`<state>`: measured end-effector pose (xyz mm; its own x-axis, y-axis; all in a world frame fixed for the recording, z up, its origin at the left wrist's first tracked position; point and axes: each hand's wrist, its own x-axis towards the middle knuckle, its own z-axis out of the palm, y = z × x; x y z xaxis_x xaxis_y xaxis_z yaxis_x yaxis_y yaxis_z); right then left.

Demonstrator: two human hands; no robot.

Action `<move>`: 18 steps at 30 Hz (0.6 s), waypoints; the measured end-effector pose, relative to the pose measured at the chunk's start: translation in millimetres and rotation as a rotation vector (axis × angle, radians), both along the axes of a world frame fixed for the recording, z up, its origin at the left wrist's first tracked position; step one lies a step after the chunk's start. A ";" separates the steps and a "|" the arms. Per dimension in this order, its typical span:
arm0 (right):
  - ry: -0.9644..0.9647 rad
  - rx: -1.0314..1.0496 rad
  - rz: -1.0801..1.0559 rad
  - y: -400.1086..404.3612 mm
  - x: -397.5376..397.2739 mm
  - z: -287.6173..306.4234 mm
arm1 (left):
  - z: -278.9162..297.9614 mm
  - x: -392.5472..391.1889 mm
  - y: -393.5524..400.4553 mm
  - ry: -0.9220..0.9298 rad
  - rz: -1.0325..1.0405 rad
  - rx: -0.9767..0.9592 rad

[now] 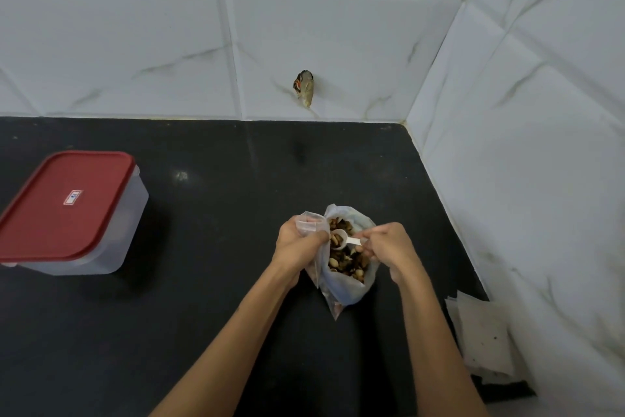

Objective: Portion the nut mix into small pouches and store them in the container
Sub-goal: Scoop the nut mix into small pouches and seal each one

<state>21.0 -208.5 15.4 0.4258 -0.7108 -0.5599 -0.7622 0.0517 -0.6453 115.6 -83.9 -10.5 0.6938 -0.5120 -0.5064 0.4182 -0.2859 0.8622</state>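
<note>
I see the open nut bag (348, 268) upright on the counter, white scoop (339, 238) inside, clear pouch (311, 219) alongside; the red-lidded container (71, 210) sits shut, far left.

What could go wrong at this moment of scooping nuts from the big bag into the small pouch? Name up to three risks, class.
1. The right hand holds a small white scoop heaped with nuts; tipping it may spill them on the black counter.
2. The left hand pinches the small pouch; its mouth could close.
3. The nut bag is propped open and could topple.
</note>
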 end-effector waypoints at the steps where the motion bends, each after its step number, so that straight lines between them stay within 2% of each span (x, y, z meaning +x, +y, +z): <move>1: -0.027 0.040 -0.024 0.3 -1.8 -0.8 | 0.7 -0.5 0.7 0.001 -0.002 -0.001; 5: -0.112 0.175 -0.114 1.5 -4.6 -2.3 | 5.7 -0.6 2.2 -0.010 -0.032 0.015; 11: -0.211 0.229 -0.176 2.4 -13.9 2.1 | 15.2 1.9 3.1 -0.009 -0.078 0.024; 18: -0.285 0.248 -0.259 4.9 -17.2 5.7 | 17.4 -1.2 4.3 -0.211 -0.088 0.097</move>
<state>3.8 -203.7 21.1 0.4135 -0.6735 -0.6128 -0.4974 0.3967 -0.7715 114.4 -79.6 6.8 0.7441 -0.5315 -0.4047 0.2013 -0.3992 0.8945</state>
